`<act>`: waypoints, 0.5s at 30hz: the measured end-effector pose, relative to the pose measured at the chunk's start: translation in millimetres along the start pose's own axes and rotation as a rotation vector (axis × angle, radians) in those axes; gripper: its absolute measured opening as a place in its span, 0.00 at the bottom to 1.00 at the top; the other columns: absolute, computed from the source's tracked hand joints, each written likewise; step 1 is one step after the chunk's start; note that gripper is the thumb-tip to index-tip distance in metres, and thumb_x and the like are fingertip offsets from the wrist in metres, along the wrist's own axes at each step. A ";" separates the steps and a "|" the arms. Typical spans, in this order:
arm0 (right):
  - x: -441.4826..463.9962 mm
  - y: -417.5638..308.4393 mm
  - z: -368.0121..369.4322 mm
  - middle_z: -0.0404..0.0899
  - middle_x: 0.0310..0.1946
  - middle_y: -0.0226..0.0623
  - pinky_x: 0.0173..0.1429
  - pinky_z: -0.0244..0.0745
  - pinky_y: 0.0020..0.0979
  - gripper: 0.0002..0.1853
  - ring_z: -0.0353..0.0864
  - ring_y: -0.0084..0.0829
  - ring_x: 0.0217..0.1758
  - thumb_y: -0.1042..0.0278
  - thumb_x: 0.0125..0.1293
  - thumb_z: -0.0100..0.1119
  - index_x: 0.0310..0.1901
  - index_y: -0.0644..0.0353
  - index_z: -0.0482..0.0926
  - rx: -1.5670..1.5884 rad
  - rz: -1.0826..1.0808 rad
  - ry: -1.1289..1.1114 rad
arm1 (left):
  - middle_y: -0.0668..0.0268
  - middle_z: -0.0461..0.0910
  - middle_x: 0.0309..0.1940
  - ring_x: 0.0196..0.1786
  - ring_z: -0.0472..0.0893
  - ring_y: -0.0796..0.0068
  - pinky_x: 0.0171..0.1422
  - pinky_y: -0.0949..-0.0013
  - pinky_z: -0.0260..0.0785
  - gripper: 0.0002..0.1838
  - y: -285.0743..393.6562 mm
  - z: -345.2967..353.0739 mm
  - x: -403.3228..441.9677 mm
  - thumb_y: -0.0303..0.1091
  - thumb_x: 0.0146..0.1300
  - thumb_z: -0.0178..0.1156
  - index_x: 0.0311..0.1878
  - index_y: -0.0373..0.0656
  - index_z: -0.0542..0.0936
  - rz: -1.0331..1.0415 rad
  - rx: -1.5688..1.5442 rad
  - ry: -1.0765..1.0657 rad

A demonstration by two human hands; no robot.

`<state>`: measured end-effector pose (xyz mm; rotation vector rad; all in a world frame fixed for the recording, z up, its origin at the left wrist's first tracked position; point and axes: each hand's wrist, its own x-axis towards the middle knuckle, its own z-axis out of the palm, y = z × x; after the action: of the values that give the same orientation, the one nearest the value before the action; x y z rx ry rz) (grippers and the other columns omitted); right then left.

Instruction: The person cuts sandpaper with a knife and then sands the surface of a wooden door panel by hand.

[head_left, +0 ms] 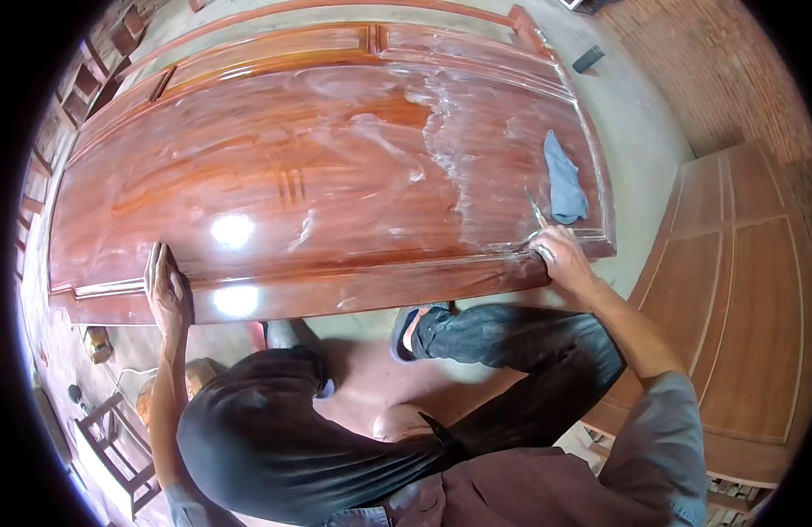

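Note:
A large reddish-brown wooden panel (336, 176) lies in front of me, smeared with whitish residue, thickest toward its right part. My left hand (166, 290) rests on the panel's near edge at the left, fingers stretched out and holding nothing. At the near right corner, my right hand (562, 255) is closed around a thin pointed tool (535, 209), whose tip points up and away over the panel. A folded blue-grey cloth (564, 180) lies on the panel just beyond my right hand.
A second brown wooden panel (731, 299) stands at the right. A dark cylinder (589, 59) lies on the floor at the upper right. A wooden frame (116, 448) is at the lower left, near a small yellowish container (97, 344). My legs are beneath the panel's near edge.

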<state>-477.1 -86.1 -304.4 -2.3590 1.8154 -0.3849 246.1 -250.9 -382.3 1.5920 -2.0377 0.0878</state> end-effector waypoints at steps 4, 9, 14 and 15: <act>3.7 -10.8 17.6 0.83 0.42 0.37 0.56 0.70 0.44 0.06 0.80 0.44 0.51 0.79 0.65 0.61 0.41 0.57 0.84 0.111 -0.022 0.078 | 0.48 0.73 0.74 0.77 0.70 0.49 0.83 0.53 0.58 0.25 0.3 -1.3 -3.0 0.28 0.74 0.50 0.73 0.36 0.75 -0.002 -0.010 0.001; 8.0 -13.9 13.4 0.83 0.42 0.39 0.55 0.72 0.46 0.07 0.81 0.45 0.51 0.78 0.65 0.59 0.41 0.56 0.84 0.016 -0.016 0.029 | 0.49 0.73 0.73 0.76 0.71 0.49 0.83 0.53 0.58 0.26 -0.6 -0.7 1.2 0.27 0.73 0.50 0.72 0.36 0.75 -0.003 -0.008 0.002; 24.2 -46.5 45.0 0.83 0.41 0.39 0.55 0.73 0.44 0.08 0.81 0.45 0.49 0.78 0.65 0.57 0.41 0.57 0.84 0.124 -0.047 0.122 | 0.48 0.73 0.73 0.77 0.71 0.49 0.83 0.53 0.58 0.26 3.1 -2.0 -0.2 0.27 0.72 0.49 0.72 0.36 0.75 -0.001 -0.021 0.006; 30.2 -56.7 47.0 0.83 0.41 0.39 0.56 0.73 0.43 0.08 0.81 0.45 0.48 0.78 0.65 0.57 0.41 0.57 0.84 0.153 -0.047 0.133 | 0.48 0.73 0.74 0.77 0.71 0.49 0.83 0.53 0.58 0.26 2.7 -3.6 0.4 0.27 0.73 0.49 0.72 0.36 0.75 0.011 -0.014 0.010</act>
<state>-403.9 -102.4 -331.0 -2.3236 1.7183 -0.6768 244.9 -249.1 -378.3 1.5691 -2.0348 0.0853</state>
